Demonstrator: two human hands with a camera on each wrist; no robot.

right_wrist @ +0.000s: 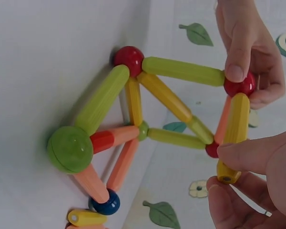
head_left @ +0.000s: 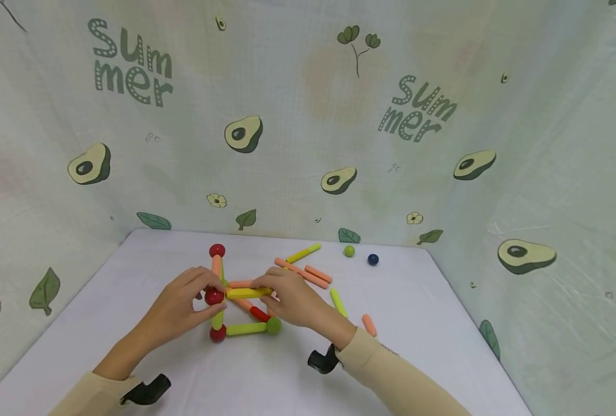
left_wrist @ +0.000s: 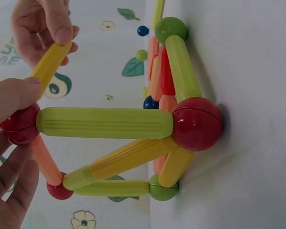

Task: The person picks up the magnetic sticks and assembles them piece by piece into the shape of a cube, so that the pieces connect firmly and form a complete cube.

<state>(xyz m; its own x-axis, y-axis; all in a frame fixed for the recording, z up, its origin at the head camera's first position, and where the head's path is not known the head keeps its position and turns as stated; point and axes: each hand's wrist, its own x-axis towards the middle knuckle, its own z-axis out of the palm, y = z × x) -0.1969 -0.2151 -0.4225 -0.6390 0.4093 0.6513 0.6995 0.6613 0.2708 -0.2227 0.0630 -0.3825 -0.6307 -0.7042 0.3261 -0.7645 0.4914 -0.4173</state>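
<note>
left hand clamps its fingers on the near upper red ball; right hand pinches the yellow rod against it, fingers together. best brace the ball lest the frame tip.

Beige left sleeve and matching right sleeve, both reaching the wrist.
The cloth is plain and pale, with soft creases and a cuff edge showing on the right. From the inner side of each sleeve end juts a smooth black piece: the left wrist fitting is bent, with a blunt tip, and the right wrist fitting is a similar elbow-like form. The left grip and right grip are bare, with short-nailed thumbs.
</note>
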